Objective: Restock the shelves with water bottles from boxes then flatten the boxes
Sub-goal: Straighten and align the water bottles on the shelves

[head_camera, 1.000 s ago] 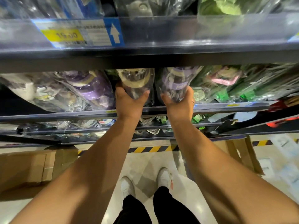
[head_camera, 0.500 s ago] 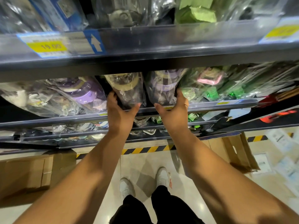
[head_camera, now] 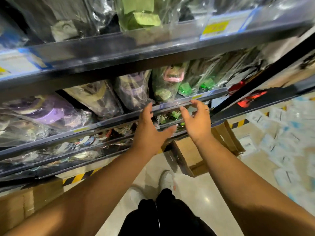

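Note:
Plastic-wrapped water bottles lie in a row on the middle shelf point(head_camera: 119, 119): a purple-lidded bottle point(head_camera: 47, 113), a beige-lidded bottle point(head_camera: 95, 97), a second purple bottle point(head_camera: 134, 89) and a green bottle with a pink handle point(head_camera: 167, 82). My left hand point(head_camera: 150, 132) hovers in front of the shelf edge with fingers spread, holding nothing. My right hand point(head_camera: 198, 120) is beside it, fingers loosely curled and empty, just below the shelf rail. Both hands are off the bottles.
An open cardboard box point(head_camera: 204, 149) stands on the floor at the right, and another box point(head_camera: 22, 206) at the lower left. Loose white packets point(head_camera: 281, 138) cover the floor at the right. The upper shelf point(head_camera: 153, 46) overhangs. My feet point(head_camera: 166, 180) are below.
Both hands have let go of the two bottles they were pushing in and pulled back from the shelf. The view has swung and tilted to the right.

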